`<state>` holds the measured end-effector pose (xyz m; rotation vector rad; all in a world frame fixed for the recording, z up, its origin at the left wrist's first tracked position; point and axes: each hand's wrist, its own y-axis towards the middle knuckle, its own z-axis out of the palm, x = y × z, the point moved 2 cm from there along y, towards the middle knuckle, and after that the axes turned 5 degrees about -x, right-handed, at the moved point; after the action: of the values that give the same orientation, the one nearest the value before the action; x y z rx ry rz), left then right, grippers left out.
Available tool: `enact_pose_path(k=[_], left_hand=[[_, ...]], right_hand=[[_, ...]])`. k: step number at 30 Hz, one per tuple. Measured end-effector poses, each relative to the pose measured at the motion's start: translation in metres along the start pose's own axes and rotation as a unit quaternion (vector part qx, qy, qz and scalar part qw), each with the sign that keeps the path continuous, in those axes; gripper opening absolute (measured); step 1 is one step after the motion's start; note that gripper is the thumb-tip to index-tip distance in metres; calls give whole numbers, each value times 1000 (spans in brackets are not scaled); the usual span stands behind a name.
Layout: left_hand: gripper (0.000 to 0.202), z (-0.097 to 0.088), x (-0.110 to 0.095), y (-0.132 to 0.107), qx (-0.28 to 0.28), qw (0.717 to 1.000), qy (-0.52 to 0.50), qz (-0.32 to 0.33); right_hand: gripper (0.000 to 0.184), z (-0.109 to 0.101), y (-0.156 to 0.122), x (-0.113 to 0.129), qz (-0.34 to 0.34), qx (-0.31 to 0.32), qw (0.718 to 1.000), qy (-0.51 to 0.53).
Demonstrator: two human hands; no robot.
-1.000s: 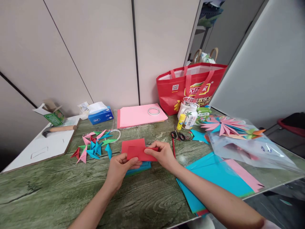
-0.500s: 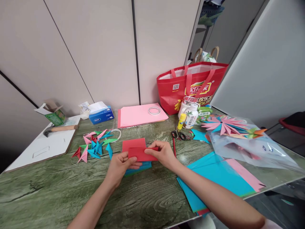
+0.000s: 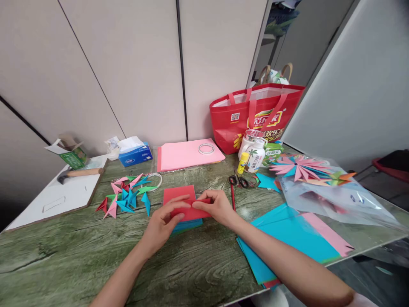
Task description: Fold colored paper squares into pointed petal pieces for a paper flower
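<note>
Both hands work on a folded piece of red paper (image 3: 191,212) over a small stack of red and blue paper squares (image 3: 179,194) on the green table (image 3: 79,256). My left hand (image 3: 162,226) pinches the red piece from the left, its fingers lying across the top. My right hand (image 3: 214,207) pinches the piece's right end between thumb and fingers. The two hands' fingertips meet near the middle of the paper.
Folded paper points (image 3: 126,197) lie left of the stack, with a tape ring (image 3: 155,180). Scissors (image 3: 238,181), a glue stick (image 3: 243,163), a white jar (image 3: 254,153), pink sheets (image 3: 187,154), a red bag (image 3: 255,115), blue and pink sheets (image 3: 287,238), paper flowers (image 3: 300,168) and a hammer (image 3: 79,172) surround them.
My left hand's fingers have slid up and right over the red piece until they meet the right hand's fingertips. The right hand has barely moved.
</note>
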<state>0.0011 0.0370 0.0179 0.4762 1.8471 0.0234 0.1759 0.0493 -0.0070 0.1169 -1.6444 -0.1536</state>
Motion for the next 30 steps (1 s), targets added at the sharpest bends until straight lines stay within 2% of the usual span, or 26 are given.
enact_pose_path(k=[4,10,16,19,24,30], left_hand=[[21,-2,5,1,27,996,82,-4],[24,-2,7,1,18,995,95,13],[23,-9,10,3,-40,992,118,27],[22,-11,9,4,-57,991,116,33],[22,-12,9,3,-63,991,111,31],[23,-10,8,3,-68,991,108,26]], right_hand=[[18,-1,1,-1,-8,2,1000,-19],[20,-2,3,2,-25,13,999,-31],[39,1,1,1,34,111,990,84],[40,3,0,-4,50,143,981,120],[34,3,0,-7,58,132,983,113],[35,4,0,-5,68,114,985,108]])
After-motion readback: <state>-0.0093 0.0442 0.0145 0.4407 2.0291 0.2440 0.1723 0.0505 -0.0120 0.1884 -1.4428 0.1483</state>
